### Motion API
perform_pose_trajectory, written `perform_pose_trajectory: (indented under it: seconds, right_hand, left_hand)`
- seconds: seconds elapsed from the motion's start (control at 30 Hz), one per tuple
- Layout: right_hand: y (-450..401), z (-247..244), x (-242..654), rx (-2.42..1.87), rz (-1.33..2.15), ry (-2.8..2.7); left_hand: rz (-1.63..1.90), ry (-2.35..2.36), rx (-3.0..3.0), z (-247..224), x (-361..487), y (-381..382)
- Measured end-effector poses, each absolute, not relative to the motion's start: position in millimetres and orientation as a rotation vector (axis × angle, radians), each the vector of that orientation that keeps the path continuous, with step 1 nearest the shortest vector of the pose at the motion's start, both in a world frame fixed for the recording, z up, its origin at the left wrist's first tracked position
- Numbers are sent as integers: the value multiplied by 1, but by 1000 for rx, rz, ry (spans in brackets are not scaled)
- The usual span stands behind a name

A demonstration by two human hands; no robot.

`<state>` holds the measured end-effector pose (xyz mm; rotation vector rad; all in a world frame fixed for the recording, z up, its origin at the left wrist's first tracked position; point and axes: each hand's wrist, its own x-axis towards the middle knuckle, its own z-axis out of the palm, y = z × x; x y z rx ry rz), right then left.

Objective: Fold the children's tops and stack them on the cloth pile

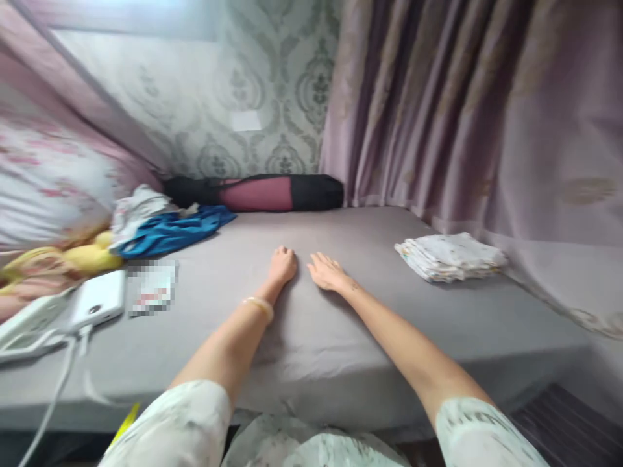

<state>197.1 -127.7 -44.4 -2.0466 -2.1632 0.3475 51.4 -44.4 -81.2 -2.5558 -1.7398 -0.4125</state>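
Observation:
A grey fitted sheet (335,350) covers the bed in front of me. Palm down, my left hand (283,263) rests on it near the middle, with a pale bangle (260,307) round the wrist. Its fingers point away from me and look foreshortened, slightly bent. Just to the right, my right hand (329,271) lies flat on the same sheet, fingers stretched out and angled toward the left hand. A narrow gap separates the two hands. I see nothing held in either one. Slight wrinkles run across the sheet nearer to me.
Folded printed cloths (452,256) lie stacked at right, beside the curtain (418,110). A black and maroon long bag (256,193) lies along the wall. Leftward are a blue garment (178,230), a yellow plush item (92,258), a white power bank (98,298), and a power strip (32,324) with cables.

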Motion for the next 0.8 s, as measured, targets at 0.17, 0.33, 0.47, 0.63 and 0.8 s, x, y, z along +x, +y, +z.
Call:
perform_pose_trajectory:
  seconds: [0.17, 0.33, 0.47, 0.63, 0.8]
  right_hand:
    - [-119, -73, 195, -2092, 215, -2189]
    - [-117, -85, 199, -2092, 104, -2191]
    - [-115, -89, 200, -2110, 30, -2197]
    - [-116, -90, 199, -2105, -14, -2207]
    - [-117, -92, 200, -2093, -44, -2192]
  left_hand:
    - [-420, -1732, -2555, -81, 50, -42]
    - [-364, -1672, -2581, -85, 52, -39]
    - [-366, -1635, -2611, -87, 53, -31]
    - [-511, -1572, -2891, -83, 37, -12]
    - [-1126, -1814, -3186, -71, -24, 18]
